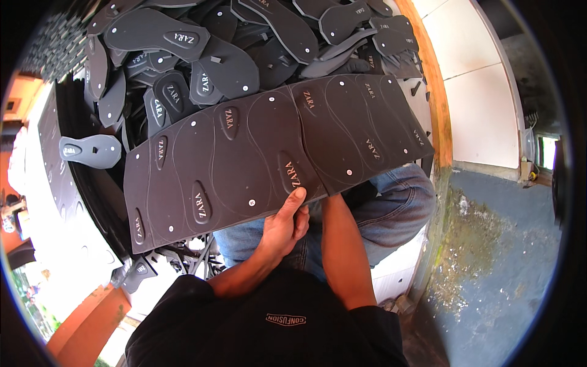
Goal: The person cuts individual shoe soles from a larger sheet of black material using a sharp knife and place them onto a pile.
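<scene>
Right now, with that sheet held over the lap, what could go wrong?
The dark sheet might part along the crack-like line running across it, near the left hand. The right hand is hidden beneath the sheet, with only its forearm showing, so a slipping grip there could go unnoticed. Loose soles are heaped just beyond the far edge; pushing the sheet that way might disturb them.

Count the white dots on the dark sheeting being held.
8 white dots: along the far edge of the dark sheeting, two left of its dividing line and two right; along the near edge, the same again. The left hand covers a bit, so another may be hidden.
</scene>
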`<move>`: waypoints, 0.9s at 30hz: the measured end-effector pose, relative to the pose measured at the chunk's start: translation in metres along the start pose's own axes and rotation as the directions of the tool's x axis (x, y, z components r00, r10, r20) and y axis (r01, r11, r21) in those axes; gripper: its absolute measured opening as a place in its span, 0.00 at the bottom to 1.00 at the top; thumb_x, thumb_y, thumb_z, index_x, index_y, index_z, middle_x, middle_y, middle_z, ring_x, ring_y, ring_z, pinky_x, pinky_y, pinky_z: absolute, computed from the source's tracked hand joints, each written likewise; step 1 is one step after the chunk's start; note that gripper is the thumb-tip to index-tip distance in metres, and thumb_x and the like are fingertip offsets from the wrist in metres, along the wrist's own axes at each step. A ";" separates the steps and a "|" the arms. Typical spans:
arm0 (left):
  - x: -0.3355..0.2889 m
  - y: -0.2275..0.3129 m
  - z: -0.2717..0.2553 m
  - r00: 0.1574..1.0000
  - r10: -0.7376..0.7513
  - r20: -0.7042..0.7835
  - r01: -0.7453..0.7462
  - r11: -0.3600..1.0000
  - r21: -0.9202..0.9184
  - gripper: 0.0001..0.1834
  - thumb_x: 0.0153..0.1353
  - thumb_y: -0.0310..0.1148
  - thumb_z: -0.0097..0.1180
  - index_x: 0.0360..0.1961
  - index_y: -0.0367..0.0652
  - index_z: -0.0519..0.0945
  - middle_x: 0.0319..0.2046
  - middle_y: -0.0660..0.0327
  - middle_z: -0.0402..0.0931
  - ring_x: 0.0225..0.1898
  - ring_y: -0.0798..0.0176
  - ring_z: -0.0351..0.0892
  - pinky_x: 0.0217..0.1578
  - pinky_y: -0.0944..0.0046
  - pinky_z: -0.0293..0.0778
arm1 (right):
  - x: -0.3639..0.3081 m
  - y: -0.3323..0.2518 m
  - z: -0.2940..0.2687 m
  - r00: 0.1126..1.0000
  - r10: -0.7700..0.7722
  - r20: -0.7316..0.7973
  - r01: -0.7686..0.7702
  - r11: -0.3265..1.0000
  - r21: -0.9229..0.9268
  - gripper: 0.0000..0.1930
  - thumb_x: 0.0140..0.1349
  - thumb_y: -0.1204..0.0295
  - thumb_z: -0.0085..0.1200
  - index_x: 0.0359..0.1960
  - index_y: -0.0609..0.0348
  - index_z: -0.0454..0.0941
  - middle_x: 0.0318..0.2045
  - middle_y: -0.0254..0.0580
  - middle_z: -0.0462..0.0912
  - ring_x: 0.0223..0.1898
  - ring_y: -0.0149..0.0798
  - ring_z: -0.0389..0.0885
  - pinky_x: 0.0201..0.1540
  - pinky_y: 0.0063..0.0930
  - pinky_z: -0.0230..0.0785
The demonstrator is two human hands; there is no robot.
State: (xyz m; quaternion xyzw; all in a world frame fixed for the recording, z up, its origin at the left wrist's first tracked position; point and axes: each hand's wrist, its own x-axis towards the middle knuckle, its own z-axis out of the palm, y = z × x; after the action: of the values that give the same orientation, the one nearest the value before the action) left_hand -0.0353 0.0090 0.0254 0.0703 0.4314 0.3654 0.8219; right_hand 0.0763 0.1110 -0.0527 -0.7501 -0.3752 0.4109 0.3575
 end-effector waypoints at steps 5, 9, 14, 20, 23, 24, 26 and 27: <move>-0.027 0.009 -0.002 0.996 0.038 -0.080 -0.037 0.999 0.010 0.14 0.60 0.42 0.54 0.27 0.43 0.70 0.10 0.65 0.61 0.07 0.71 0.57 0.09 0.72 0.52 | 0.017 -0.019 0.022 0.998 -0.052 -0.027 0.046 0.976 -0.211 0.11 0.51 0.69 0.53 0.31 0.67 0.77 0.22 0.45 0.78 0.27 0.42 0.78 0.31 0.36 0.69; -0.067 0.005 -0.022 0.980 0.198 0.010 -0.196 0.964 0.179 0.14 0.59 0.40 0.53 0.35 0.38 0.70 0.13 0.61 0.66 0.08 0.68 0.61 0.08 0.70 0.57 | 0.047 -0.042 0.038 1.000 0.013 -0.008 -0.015 0.920 -0.391 0.11 0.51 0.69 0.52 0.30 0.67 0.77 0.21 0.45 0.77 0.26 0.42 0.78 0.31 0.35 0.69; -0.094 0.046 -0.036 0.907 0.417 0.049 -0.406 0.841 0.359 0.30 0.54 0.50 0.55 0.40 0.28 0.68 0.08 0.61 0.65 0.05 0.69 0.58 0.06 0.72 0.55 | 0.012 -0.074 0.034 0.918 0.023 0.396 -0.081 0.988 0.130 0.08 0.52 0.72 0.50 0.23 0.65 0.78 0.12 0.38 0.71 0.14 0.36 0.72 0.18 0.32 0.63; -0.124 0.068 -0.051 0.723 0.658 0.212 -0.691 0.678 0.253 0.25 0.59 0.52 0.50 0.19 0.39 0.74 0.07 0.67 0.66 0.08 0.70 0.64 0.10 0.71 0.60 | -0.054 -0.063 -0.006 0.769 0.067 0.636 -0.476 0.724 0.500 0.04 0.55 0.79 0.49 0.30 0.64 0.76 0.13 0.25 0.63 0.11 0.20 0.57 0.13 0.20 0.47; -0.119 0.082 -0.073 0.476 0.791 0.384 -0.879 0.443 0.178 0.20 0.61 0.43 0.47 0.15 0.45 0.70 0.10 0.67 0.65 0.12 0.69 0.66 0.14 0.67 0.61 | -0.063 -0.056 -0.048 0.833 0.086 0.546 -0.403 0.770 0.495 0.04 0.56 0.79 0.50 0.32 0.65 0.75 0.13 0.26 0.64 0.11 0.20 0.57 0.13 0.18 0.47; -0.118 0.094 -0.091 0.383 0.845 0.374 -0.923 0.362 0.129 0.20 0.62 0.40 0.46 0.13 0.47 0.68 0.11 0.66 0.65 0.14 0.68 0.67 0.15 0.66 0.61 | -0.064 -0.051 -0.068 0.855 0.087 0.511 -0.386 0.765 0.516 0.04 0.56 0.78 0.51 0.32 0.65 0.75 0.13 0.27 0.64 0.12 0.20 0.57 0.14 0.18 0.48; -0.141 0.138 -0.119 0.175 0.976 0.131 -0.974 0.153 0.167 0.19 0.63 0.39 0.43 0.15 0.47 0.63 0.11 0.67 0.59 0.13 0.69 0.58 0.16 0.66 0.55 | -0.068 -0.047 -0.090 0.891 0.094 0.444 -0.349 0.767 0.539 0.05 0.57 0.78 0.51 0.33 0.66 0.75 0.13 0.27 0.64 0.12 0.20 0.57 0.14 0.18 0.48; -0.147 0.161 -0.104 0.124 0.987 0.102 -0.968 0.098 0.232 0.20 0.65 0.38 0.41 0.14 0.47 0.62 0.10 0.67 0.56 0.10 0.71 0.53 0.14 0.67 0.51 | -0.070 -0.041 -0.102 0.913 0.118 0.392 -0.331 0.774 0.539 0.05 0.57 0.78 0.51 0.34 0.66 0.75 0.13 0.27 0.63 0.12 0.20 0.57 0.14 0.18 0.49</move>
State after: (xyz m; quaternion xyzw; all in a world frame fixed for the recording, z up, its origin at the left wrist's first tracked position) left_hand -0.2543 0.0079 0.1272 0.4221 0.3498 0.7636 0.3411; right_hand 0.1289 0.0463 0.0480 -0.5584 -0.1888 0.6693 0.4523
